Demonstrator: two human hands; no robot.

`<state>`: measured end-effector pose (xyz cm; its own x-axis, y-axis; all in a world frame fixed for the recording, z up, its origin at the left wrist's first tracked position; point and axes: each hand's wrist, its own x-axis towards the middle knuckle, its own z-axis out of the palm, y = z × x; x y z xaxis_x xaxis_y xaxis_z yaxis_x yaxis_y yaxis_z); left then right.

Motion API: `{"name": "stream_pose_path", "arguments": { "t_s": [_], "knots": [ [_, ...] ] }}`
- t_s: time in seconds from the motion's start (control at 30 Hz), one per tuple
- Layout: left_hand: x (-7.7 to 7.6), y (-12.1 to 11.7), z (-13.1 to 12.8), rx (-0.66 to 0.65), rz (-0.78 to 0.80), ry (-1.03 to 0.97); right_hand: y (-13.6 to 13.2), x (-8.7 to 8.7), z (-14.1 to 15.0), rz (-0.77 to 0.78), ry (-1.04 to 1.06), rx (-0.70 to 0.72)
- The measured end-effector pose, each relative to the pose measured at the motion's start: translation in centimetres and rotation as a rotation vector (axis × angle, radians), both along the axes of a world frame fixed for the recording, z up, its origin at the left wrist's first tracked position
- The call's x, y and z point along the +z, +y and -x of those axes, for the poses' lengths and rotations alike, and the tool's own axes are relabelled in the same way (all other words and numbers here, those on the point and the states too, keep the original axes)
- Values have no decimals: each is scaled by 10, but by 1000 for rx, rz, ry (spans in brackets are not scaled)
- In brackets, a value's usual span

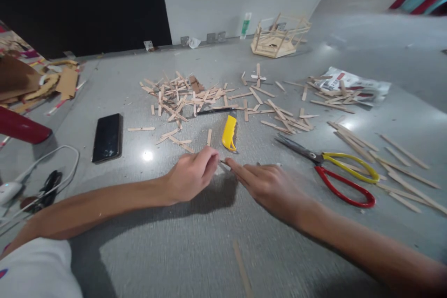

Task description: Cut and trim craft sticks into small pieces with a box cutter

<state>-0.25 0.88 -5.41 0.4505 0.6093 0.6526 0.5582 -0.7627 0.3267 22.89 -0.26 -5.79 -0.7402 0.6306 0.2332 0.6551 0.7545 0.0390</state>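
My left hand (191, 173) is closed in a pinch near the middle of the table. Close on its right, my right hand (267, 181) is closed too, with its fingers pointing left. A small thin piece (223, 162) shows between the fingertips of both hands, too small and covered to name. Just beyond them lies a yellow utility knife (229, 133). A short wooden stick (209, 138) rests beyond my left hand. Scissors (319, 158) with one yellow and one red handle lie right of my right hand, blades pointing left.
Beyond the knife spreads a pile of cut wooden sticks (178, 98). Long sticks (408, 172) lie at the right. A wooden stick frame (275, 44) stands by the white panel. A phone (107, 137), a white cable (75, 158) and a red cylindrical object (24, 125) are at the left.
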Motion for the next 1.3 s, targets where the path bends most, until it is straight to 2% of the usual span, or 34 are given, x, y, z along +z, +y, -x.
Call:
{"name": "stream_pose_path", "arguments": {
  "t_s": [0.1,0.17,0.3,0.37,0.47,0.67,0.77,0.83,0.93,1.07,1.2,1.3],
  "knots": [
    [4,2,2,20,-1,38,3,-4,0,32,49,28],
    [5,0,2,-31,-11,66,-11,8,3,35,-57,-22],
    [4,-12,2,-214,-36,172,-52,38,13,-40,-237,-169],
    [3,-16,2,-227,-44,194,-60,44,15,-22,-280,-192],
    [2,-14,1,-154,-49,158,-47,34,14,30,-240,-161],
    [3,5,1,-13,98,-13,-5,-11,6,43,122,-91],
    [2,9,1,-37,213,-132,-3,-10,8,105,325,-144],
    [1,9,0,-29,344,-178,-7,0,11,195,487,-226],
    [-2,5,-2,1,506,-148,-13,17,15,429,680,-343],
    [-5,0,-4,-71,526,-93,-18,26,16,777,803,-419],
    [-7,-3,-4,-145,596,-142,-20,34,16,1118,829,-451],
    [-8,-3,-4,-177,591,-168,-18,42,14,1321,838,-474]
  ]
}}
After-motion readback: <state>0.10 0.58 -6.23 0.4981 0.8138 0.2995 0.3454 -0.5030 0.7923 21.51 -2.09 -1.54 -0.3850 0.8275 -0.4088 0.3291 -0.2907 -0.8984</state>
